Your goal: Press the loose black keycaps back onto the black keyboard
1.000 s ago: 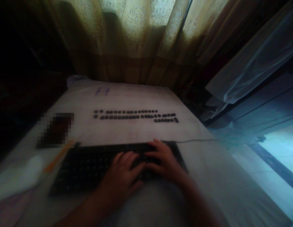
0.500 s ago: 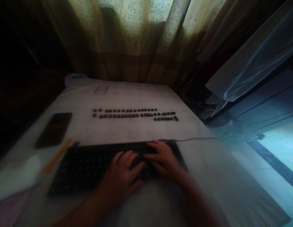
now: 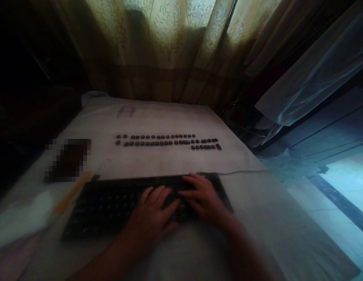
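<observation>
A black keyboard lies at a slant on the white cloth, some of it hidden under my hands. My left hand rests over its right half, fingers apart, thumb held away from the index finger. Close beside it, my right hand reaches across the keyboard's right end with its fingers spread, one touching near the back edge. No object shows in either hand, though dim light and blur hide the fingertips' contact. Behind the keyboard, loose black keycaps stand in rows, several in each.
A dark, pixelated flat object lies at the left, near an orange stick-like tool. White material and pink cloth are at the lower left. A cable runs right from the keyboard. Curtains hang behind the cloth-covered surface.
Both hands stay almost in place over the keyboard. The view has shifted very slightly, and the flat object at the left now appears pixelated.
</observation>
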Demonstrator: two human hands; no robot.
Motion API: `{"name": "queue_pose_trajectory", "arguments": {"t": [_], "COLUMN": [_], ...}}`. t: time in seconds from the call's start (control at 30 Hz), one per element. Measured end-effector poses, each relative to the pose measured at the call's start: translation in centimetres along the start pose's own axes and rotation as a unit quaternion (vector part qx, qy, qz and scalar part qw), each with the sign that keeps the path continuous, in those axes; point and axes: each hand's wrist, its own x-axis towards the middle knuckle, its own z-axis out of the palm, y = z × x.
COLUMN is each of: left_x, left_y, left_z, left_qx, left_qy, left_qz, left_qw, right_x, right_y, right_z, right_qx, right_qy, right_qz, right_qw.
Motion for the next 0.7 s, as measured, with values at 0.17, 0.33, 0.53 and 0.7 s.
{"name": "queue_pose_trajectory", "arguments": {"t": [0.17, 0.33, 0.53, 0.7], "left_x": [0.02, 0.05, 0.04, -0.04], "left_y": [-0.09, 0.0, 0.01, -0.09], "left_z": [-0.19, -0.38, -0.41, -0.66], "left_qx": [-0.007, -0.021, -0.023, -0.04], "left_qy": [0.002, 0.014, 0.037, 0.065], "left_qz": [-0.001, -0.002, 0.007, 0.022], "left_qw": [1.0, 1.0, 0.999, 0.997], "right_x": [-0.23, -0.28, -0.21, -0.16], "right_y": [0.41, 0.46, 0.38, 0.3], "right_z": [0.13, -0.01, -0.15, 0.1], "right_qx": [0.021, 0.034, 0.031, 0.028], "right_qy": [0.025, 0.017, 0.016, 0.019], "right_qz": [0.003, 0.006, 0.011, 0.016], "right_qw": [0.999, 0.999, 0.999, 0.999]}}
